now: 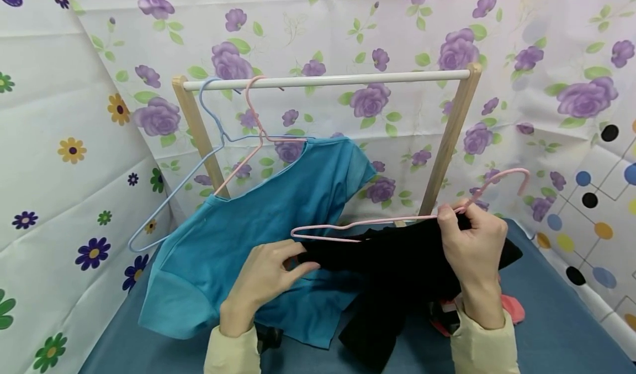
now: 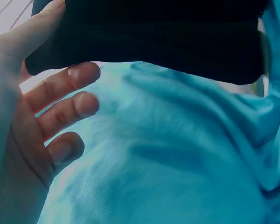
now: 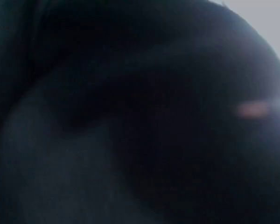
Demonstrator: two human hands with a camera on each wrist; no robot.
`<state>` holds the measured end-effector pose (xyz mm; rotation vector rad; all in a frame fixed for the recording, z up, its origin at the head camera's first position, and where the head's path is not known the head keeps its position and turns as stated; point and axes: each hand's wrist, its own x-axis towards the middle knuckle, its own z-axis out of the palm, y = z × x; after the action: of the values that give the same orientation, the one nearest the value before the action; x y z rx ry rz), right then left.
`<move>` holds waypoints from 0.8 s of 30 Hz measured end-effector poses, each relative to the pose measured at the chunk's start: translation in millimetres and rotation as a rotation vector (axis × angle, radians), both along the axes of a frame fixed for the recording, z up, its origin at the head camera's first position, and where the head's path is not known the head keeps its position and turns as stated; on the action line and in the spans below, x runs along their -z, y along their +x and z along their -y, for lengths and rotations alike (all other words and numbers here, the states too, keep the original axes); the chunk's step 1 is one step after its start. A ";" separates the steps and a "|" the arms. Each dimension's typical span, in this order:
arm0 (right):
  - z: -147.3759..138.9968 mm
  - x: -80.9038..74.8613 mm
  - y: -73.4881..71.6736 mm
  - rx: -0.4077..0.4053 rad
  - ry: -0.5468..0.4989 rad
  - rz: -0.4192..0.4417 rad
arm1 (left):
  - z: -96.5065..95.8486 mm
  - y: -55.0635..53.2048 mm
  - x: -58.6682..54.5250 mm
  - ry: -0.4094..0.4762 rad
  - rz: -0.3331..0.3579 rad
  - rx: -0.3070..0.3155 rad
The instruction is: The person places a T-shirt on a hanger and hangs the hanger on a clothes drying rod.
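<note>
Black garment [image 1: 407, 258] held up over worktop [image 1: 561, 330], right of centre. Left hand [image 1: 265, 272] pinches its left end, thumb in front, other fingers loose. Right hand [image 1: 474, 241] grips garment plus pink hanger [image 1: 387, 220] near hook base; hanger's left end pokes out above cloth. Blue shirt [image 1: 248, 219] on second hanger [image 1: 261, 133], near left end of rail [image 1: 348, 79]. Right-wrist view too dark.

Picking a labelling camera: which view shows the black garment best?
Head: it gets most of the black garment in one frame. Left wrist catches only a cropped part, above the blue shirt in frame. Right wrist is too dark and blurred to tell its shape.
</note>
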<state>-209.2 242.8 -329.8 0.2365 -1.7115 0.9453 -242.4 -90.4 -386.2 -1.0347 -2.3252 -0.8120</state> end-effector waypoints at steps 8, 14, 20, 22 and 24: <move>2.9 3.9 -7.0 0.020 0.083 0.022 | 19.9 5.0 -10.8 0.092 -0.036 -0.008; 4.1 5.7 -9.4 0.028 0.154 0.045 | 24.9 10.6 -18.2 0.110 -0.041 -0.005; 5.1 6.1 -8.6 0.041 0.207 0.083 | 22.0 13.6 -20.8 0.116 -0.034 0.015; 6.5 6.0 -8.4 0.046 0.217 0.080 | 19.4 13.4 -21.5 0.115 -0.041 0.018; 8.3 5.4 -7.6 0.049 0.239 0.083 | 16.0 13.2 -21.8 0.112 -0.065 0.022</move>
<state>-216.8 234.5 -335.2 0.3139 -1.8994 0.7227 -229.2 -106.4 -364.4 -1.0240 -2.1917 -0.8935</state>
